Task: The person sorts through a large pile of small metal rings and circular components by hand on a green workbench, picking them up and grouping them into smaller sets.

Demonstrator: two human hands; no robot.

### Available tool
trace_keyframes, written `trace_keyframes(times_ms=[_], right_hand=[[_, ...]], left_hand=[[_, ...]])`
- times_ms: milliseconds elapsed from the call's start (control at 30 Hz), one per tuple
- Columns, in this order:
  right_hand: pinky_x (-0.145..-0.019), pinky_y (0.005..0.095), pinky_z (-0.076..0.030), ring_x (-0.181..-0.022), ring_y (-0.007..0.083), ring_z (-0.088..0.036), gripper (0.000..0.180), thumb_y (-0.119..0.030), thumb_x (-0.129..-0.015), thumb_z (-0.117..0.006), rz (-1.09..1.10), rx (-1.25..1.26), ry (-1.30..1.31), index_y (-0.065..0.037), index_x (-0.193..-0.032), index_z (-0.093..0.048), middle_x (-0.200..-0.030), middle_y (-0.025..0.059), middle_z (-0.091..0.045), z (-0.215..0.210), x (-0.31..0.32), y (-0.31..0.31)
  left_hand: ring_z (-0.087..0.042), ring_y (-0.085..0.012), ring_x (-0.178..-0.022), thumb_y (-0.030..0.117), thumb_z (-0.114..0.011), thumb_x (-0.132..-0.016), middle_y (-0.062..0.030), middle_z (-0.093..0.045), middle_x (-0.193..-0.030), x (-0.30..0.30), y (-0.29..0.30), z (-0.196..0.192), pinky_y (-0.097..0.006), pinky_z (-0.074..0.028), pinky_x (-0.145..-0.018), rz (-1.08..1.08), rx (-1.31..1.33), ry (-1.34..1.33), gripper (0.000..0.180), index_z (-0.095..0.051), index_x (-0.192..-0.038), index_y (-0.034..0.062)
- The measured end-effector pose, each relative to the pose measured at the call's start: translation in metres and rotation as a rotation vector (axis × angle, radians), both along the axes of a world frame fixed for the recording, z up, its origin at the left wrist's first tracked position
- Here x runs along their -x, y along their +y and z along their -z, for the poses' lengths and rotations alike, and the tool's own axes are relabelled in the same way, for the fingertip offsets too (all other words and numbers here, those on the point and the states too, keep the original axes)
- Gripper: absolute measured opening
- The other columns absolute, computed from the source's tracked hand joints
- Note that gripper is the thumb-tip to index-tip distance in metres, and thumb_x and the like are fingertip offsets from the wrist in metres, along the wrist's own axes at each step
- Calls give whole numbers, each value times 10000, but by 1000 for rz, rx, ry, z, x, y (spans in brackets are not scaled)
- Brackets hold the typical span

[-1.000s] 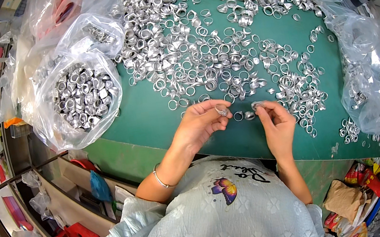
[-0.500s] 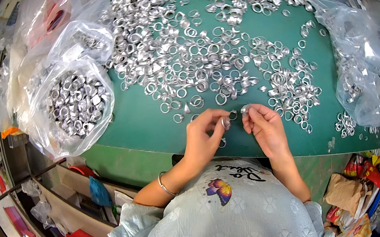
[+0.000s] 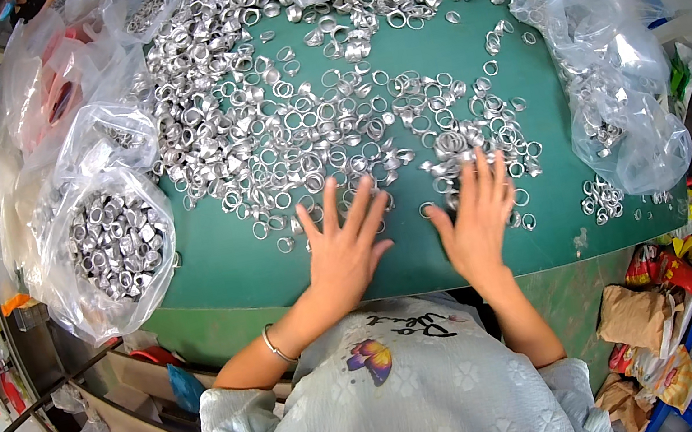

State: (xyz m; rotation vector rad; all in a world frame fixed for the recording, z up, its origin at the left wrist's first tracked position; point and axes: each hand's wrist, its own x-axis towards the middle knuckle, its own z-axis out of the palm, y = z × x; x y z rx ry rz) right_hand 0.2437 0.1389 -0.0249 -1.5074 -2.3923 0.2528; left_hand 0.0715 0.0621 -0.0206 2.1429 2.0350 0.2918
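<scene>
Both hands, left hand (image 3: pixel 342 249) and right hand (image 3: pixel 477 221), lie flat, grip open, fingertips touching the metal rings (image 3: pixel 351 137).

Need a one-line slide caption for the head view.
Both hands, left and right, spread flat on green mat among scattered metal rings.

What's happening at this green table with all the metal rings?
A person has both hands flat, fingers spread, on the green table at the near edge of a big scatter of metal rings. The left hand and right hand grip nothing. A clear bag of rings sits at the left.
</scene>
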Motion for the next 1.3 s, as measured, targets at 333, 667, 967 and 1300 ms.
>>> trace_keyframes(times_ms=[333,667,967,1300], right_hand=[[-928,449,-325,-1150,315,-426,356,-151,-718,-653,-457,122,461,-21,-1039,-570,-1180,119,-494,-8,9,-4],[-794,349,-354,-930,262,-479,252,-63,-712,-648,29,-61,259,-38,-954,-582,-975,79,-552,-28,-36,36],[-489,230,-393,-568,121,-539,59,50,-747,-592,173,287,697,39,-802,-612,-697,102,-587,-16,-27,27],[-328,188,-249,-404,69,-377,180,-161,-888,-493,143,1625,1530,11,-886,-543,-558,34,-470,-34,-21,1]], left_hand=[[-221,-374,-1271,162,-614,-765,-110,-268,-1385,16,24,2,-628,-206,-952,-149,-186,-259,502,-442,-1232,90],[-295,-304,-1260,163,-641,-741,-81,-431,-1267,-15,28,0,-642,-159,-966,201,-57,-188,365,-550,-1089,98],[-445,-301,-1111,-28,-612,-716,-101,-495,-1164,-3,21,-21,-554,-242,-975,2,-184,-443,293,-590,-995,59],[-455,-58,-693,-22,-627,-756,-4,-488,-800,-27,37,-39,-194,-387,-612,-59,182,-1396,362,-569,-1109,25]])
